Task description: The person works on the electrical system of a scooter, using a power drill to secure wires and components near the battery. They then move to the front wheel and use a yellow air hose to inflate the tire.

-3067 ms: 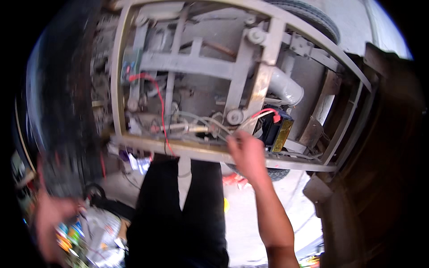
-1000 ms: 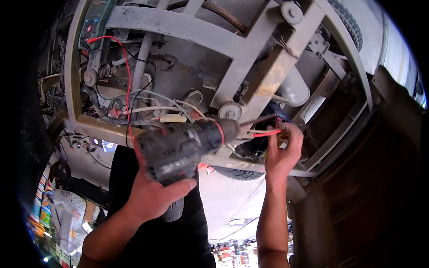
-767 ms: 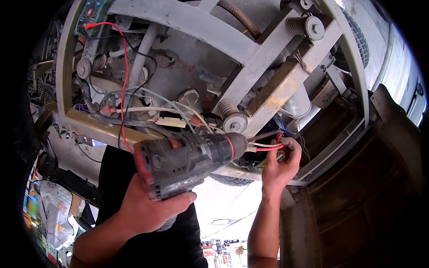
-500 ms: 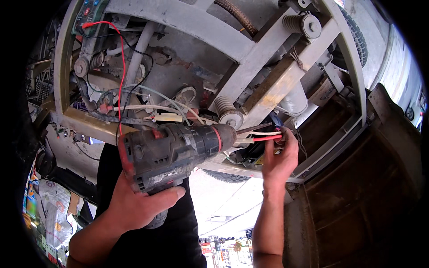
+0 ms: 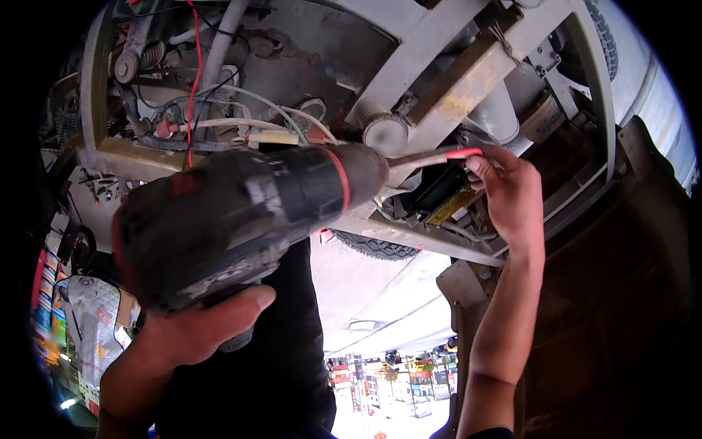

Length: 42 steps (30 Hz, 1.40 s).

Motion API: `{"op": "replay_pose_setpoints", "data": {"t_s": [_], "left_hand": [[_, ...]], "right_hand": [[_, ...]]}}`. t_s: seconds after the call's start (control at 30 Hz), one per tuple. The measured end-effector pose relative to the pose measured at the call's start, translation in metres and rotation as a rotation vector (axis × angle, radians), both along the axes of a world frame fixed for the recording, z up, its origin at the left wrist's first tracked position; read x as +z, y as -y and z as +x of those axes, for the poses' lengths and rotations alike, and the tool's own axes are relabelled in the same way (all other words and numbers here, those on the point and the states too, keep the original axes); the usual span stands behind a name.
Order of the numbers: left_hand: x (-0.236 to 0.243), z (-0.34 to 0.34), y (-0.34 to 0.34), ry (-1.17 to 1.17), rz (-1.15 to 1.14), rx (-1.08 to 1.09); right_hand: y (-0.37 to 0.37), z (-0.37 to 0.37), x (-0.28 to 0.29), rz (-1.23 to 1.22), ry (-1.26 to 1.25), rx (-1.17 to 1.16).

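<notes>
My left hand point(image 5: 201, 329) is wrapped round the handle of a worn black cordless drill point(image 5: 234, 212) with red bands. The drill is tilted, its chuck point(image 5: 364, 174) pointing to the right and its body partly blurred. A thin bit or rod extends from the chuck toward my right hand, beside a pale wire. With bent fingers, my right hand point(image 5: 512, 194) pinches a wire with a red end point(image 5: 464, 153), close to the tip of the bit. Some of those fingertips are hidden behind the hand.
A grey metal frame point(image 5: 504, 55) surrounds the work, with coil springs point(image 5: 384, 132) and loose wires. A red test lead point(image 5: 194, 88) hangs at upper left. Below the frame is a tyre point(image 5: 376, 245). A dark brown panel point(image 5: 599, 314) lies at right.
The drill has come nearer to me and shifted left and down. My right hand has moved right and up with the red-ended wire, and the view has shifted.
</notes>
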<state>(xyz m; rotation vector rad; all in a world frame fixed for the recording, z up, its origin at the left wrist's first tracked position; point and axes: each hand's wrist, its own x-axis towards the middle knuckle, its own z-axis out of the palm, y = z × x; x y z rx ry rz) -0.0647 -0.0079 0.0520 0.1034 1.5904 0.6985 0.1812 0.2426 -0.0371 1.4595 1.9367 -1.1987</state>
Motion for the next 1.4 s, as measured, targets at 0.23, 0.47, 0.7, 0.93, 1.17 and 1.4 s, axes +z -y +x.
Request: {"op": "replay_pose_setpoints", "data": {"t_s": [0.23, 0.47, 0.7, 0.93, 1.17, 1.4], "left_hand": [[0.01, 0.008, 0.015, 0.137, -0.057, 0.207], [-0.017, 0.017, -0.011, 0.173, -0.009, 0.076], [-0.022, 0.022, -0.041, 0.091, -0.039, 0.014], [-0.016, 0.018, -0.057, 0.108, -0.103, 0.026], [-0.011, 0.007, -0.07, 0.165, -0.104, 0.059], [-0.012, 0.004, -0.074, 0.14, -0.073, 0.021]], "right_hand": [[0.002, -0.012, -0.001, 0.062, 0.066, 0.083], [-0.005, -0.005, -0.004, -0.132, 0.02, -0.134], [0.0, 0.001, -0.005, -0.044, -0.022, -0.079], [-0.001, 0.002, -0.005, -0.034, -0.022, -0.035], [-0.001, 0.003, -0.005, -0.043, -0.024, -0.083], [-0.002, 0.001, -0.003, -0.041, -0.017, -0.06]]}}
